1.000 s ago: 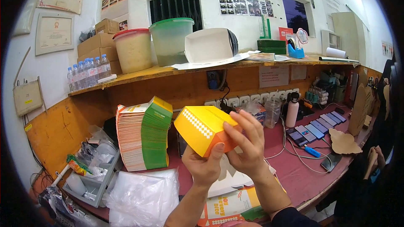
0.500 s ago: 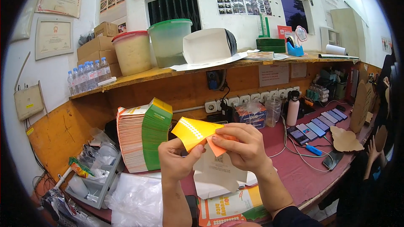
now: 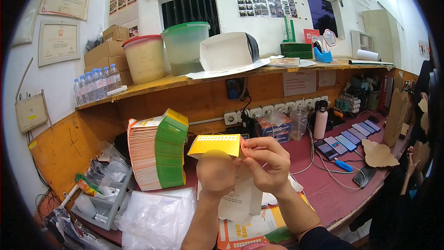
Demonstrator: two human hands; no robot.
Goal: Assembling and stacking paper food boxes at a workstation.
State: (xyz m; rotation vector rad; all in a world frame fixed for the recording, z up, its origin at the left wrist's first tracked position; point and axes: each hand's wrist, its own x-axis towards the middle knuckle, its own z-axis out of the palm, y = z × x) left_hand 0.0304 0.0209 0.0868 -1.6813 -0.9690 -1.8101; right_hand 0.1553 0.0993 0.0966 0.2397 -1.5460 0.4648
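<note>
Up in front of me is a yellow paper carton (image 3: 217,145) with a row of white dots and an orange flap. My right hand (image 3: 267,164) pinches that flap at the carton's right end between thumb and fingers. Against the front of the carton, my left hand (image 3: 215,173) holds it from below, though a blur covers its fingers. A cream printed panel (image 3: 239,199) shows below my hands; I cannot tell if it is joined to the carton. Flat printed cartons (image 3: 245,231) lie on the table nearest me.
Left of my hands stands a fanned stack of folded cartons (image 3: 159,150). Clear plastic bags (image 3: 152,217) and a grey bin (image 3: 108,210) lie nearer. To the right are a pink bottle (image 3: 321,120), several phones (image 3: 349,140) and cables. Another person's hand (image 3: 410,159) shows at far right.
The carton has turned from a tilted, pointed fold to a squarer, level shape. My left hand has moved right, in front of it. The cream panel has shifted slightly lower.
</note>
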